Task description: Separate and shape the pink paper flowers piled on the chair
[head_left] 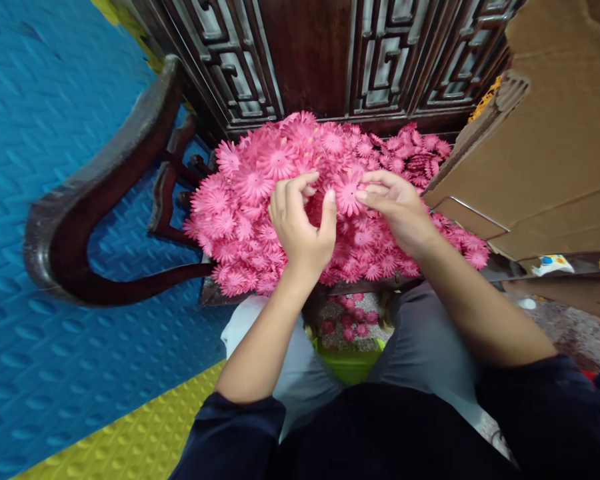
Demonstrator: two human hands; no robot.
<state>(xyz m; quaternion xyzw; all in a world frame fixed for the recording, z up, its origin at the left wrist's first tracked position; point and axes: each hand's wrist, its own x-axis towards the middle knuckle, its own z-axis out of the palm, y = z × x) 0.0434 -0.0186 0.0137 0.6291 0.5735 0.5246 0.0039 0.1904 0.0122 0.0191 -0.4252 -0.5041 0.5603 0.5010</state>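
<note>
A big heap of pink artificial flower heads (240,220) covers the dark wooden seat in front of me. Over its middle, my right hand (397,203) pinches the edge of one pink flower (349,193) between thumb and fingers, its face turned up. Just left of that flower, my left hand (303,217) hovers with thumb and fingers curved apart. Nothing shows between the left fingertips. Behind the hands the heap rises higher, with larger, fluffier blooms at the left and smaller, flatter ones at the right.
A curved wooden armrest (100,150) stands at the left over blue padded matting (170,373). Carved wooden panels (310,53) rise behind the heap. A cardboard box (565,133) borders the right side. Between my knees are a green plastic thing (347,363) and fallen pink flowers (350,320).
</note>
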